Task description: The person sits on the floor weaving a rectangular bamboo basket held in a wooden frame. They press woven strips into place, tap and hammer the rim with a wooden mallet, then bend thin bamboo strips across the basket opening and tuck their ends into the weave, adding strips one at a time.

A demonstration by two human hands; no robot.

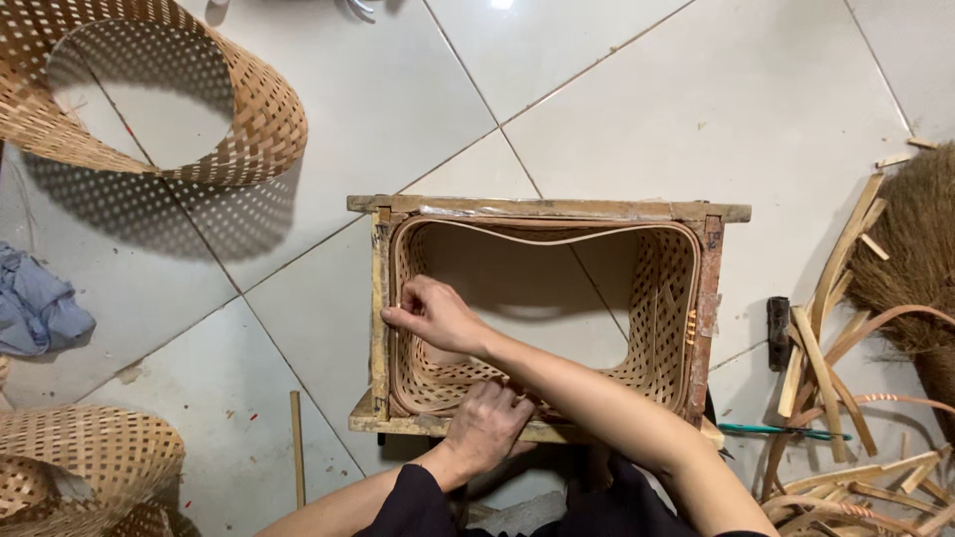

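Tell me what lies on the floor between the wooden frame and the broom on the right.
In the head view, between the wooden frame and the broom lie a small dark tool and a pile of loose bamboo strips on the tiled floor.

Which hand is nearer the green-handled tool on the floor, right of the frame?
Left. The left hand rests on the wooden frame's near edge, closer to the green-handled tool. The right hand, arm crossed over, pinches the woven basket's rim at the far left side.
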